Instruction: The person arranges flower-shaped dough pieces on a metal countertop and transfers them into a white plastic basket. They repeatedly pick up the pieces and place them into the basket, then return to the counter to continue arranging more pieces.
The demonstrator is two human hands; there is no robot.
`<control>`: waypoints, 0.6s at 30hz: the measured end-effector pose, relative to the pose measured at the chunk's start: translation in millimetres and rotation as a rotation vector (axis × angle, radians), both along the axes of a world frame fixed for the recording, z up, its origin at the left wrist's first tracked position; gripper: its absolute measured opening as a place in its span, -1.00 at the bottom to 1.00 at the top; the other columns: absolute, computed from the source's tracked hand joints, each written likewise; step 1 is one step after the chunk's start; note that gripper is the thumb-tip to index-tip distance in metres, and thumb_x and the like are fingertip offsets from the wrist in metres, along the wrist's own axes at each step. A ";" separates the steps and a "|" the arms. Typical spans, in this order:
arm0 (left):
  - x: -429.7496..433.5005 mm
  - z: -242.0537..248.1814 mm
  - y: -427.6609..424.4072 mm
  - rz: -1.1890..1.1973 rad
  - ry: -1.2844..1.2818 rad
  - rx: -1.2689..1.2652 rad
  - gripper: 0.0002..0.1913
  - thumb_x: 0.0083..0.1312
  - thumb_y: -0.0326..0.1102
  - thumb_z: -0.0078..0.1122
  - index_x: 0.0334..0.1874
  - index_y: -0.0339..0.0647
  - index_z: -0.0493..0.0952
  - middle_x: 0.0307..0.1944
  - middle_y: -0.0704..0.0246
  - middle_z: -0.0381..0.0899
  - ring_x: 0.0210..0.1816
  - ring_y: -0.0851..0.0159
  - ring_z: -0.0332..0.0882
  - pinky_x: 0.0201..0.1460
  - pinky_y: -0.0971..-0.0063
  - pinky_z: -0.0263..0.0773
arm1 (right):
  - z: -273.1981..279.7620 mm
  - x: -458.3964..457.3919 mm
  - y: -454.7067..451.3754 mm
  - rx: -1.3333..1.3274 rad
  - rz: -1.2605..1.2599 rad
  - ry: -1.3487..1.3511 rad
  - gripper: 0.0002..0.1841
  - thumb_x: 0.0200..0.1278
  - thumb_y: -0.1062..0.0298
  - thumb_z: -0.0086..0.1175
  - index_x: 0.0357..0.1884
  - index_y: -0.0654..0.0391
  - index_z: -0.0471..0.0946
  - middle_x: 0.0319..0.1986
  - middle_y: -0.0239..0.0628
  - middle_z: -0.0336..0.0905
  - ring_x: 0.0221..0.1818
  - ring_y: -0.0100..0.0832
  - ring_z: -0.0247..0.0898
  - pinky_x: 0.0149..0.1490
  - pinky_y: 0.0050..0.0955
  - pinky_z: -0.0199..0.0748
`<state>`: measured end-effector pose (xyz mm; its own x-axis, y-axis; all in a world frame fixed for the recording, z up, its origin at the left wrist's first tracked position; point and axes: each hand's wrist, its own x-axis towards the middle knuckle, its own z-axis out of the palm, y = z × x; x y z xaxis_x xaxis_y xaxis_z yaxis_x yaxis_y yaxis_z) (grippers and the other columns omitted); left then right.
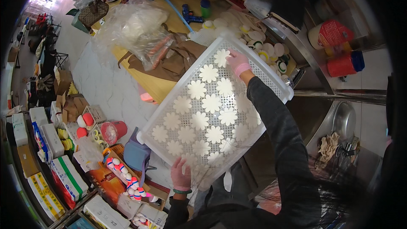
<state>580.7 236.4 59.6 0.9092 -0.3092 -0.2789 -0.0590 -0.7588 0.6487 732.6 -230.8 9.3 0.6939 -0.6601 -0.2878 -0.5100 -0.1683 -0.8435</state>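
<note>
A white plastic mesh tray (276, 88) lies in front of me, tilted in view, with several flower-shaped white pieces (211, 103) spread in rows over it. My right hand (239, 62), in a pink glove, is at the tray's far end, its fingers at the edge of one flower-shaped piece (221, 58); whether they grip it cannot be told. My left hand (181, 175), gloved in pink with a green band at the wrist, is at the tray's near left edge beside another piece, fingers somewhat apart; its contact with the tray is unclear.
Beyond the tray, a yellow table (140, 84) holds clear plastic bags (127, 22), brown cloth, a blue-handled strainer (178, 8) and round fluted pieces (268, 49). A blue stool (136, 152), a pink bucket (114, 132) and boxes stand at left. A metal basin (345, 121) is at right.
</note>
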 end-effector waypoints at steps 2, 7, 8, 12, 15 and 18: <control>-0.1 2.4 -1.7 -0.115 -0.126 0.060 -0.68 0.13 -0.40 0.26 -0.03 -0.12 0.55 0.07 0.16 0.52 0.08 0.01 0.47 0.12 0.22 0.39 | 4.5 3.2 1.3 0.039 0.000 -0.036 -0.59 0.14 0.24 0.09 0.05 0.11 0.53 -0.21 -0.15 0.62 -0.18 -0.11 0.49 0.00 -0.38 0.40; 1.9 8.1 0.2 -0.086 -0.120 0.028 -0.67 0.13 -0.39 0.27 -0.02 -0.12 0.55 0.07 0.15 0.52 0.08 0.00 0.46 0.14 0.22 0.37 | 17.1 2.8 7.1 -0.229 -0.042 0.118 -0.51 0.19 0.20 0.06 0.18 0.10 0.43 0.07 -0.09 0.49 0.13 -0.05 0.36 0.21 -0.28 0.30; 1.8 7.4 2.0 -0.069 -0.096 0.011 -0.67 0.12 -0.40 0.27 -0.02 -0.12 0.55 0.08 0.15 0.51 0.08 0.00 0.46 0.14 0.22 0.37 | 19.5 -3.9 9.5 -0.270 -0.060 0.131 -0.50 0.21 0.20 0.05 0.21 0.09 0.40 0.11 -0.08 0.46 0.18 -0.06 0.32 0.24 -0.27 0.27; 2.2 -0.4 5.0 -0.102 -0.194 0.060 -0.67 0.12 -0.40 0.27 -0.02 -0.14 0.55 0.07 0.13 0.51 0.07 0.00 0.46 0.16 0.22 0.36 | 23.3 -58.0 24.2 -0.239 -0.135 -0.059 -0.65 0.26 0.26 -0.03 0.05 0.12 0.53 0.02 -0.11 0.52 0.14 -0.10 0.37 0.23 -0.29 0.29; 3.1 -4.8 -2.2 0.053 0.055 -0.139 -0.68 0.13 -0.40 0.26 -0.03 -0.17 0.54 0.06 0.12 0.52 0.08 0.00 0.46 0.16 0.23 0.37 | 18.9 -107.0 27.3 -0.197 -0.202 -0.101 -0.69 0.24 0.25 -0.03 -0.04 0.12 0.58 -0.01 -0.13 0.54 0.09 -0.11 0.39 0.21 -0.30 0.31; 0.6 -0.7 -11.8 -0.116 -0.079 -0.130 -0.69 0.15 -0.41 0.25 -0.03 -0.19 0.54 0.06 0.11 0.53 0.11 0.00 0.45 0.18 0.22 0.36 | 15.4 -134.5 18.3 -0.281 -0.190 0.023 -0.70 0.21 0.23 0.00 -0.09 0.11 0.60 -0.05 -0.15 0.56 0.06 -0.11 0.41 0.17 -0.28 0.34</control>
<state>581.3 224.6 58.9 0.8827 -0.4421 -0.1592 -0.1957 -0.6540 0.7308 598.1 -212.5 24.8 0.5460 -0.8328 -0.0909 -0.5732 -0.2922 -0.7655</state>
